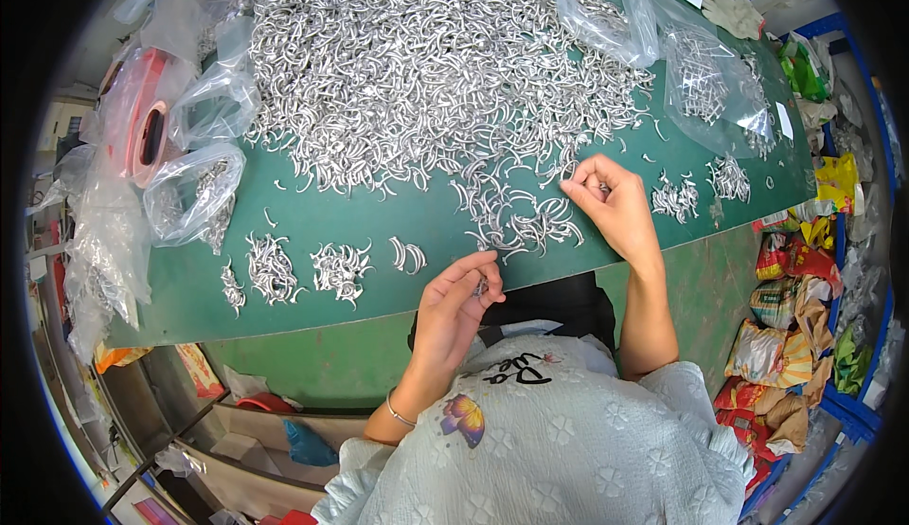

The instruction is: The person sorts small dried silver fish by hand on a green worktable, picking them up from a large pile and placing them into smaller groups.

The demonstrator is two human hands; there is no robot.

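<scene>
A large heap of small curved silvery metal pieces (407, 61) covers the far half of the green table (436, 288). A looser spread of the same pieces (521, 217) reaches from it toward the near edge, between my hands. My left hand (453, 302) is curled at the table edge around a few of these pieces, partly hidden by its fingers. At the right of the spread, my right hand (615, 208) is closed, thumb and forefinger together, with a bit of metal showing among its fingers. What the fingertips pinch is too small to make out.
Small sorted piles (342, 271) lie left along the near edge, and others (674, 197) at the right. Clear plastic bags (194, 194) with metal parts stand at the left; another bag (710, 85) lies far right. Shelves with colourful packages (776, 336) flank the right side.
</scene>
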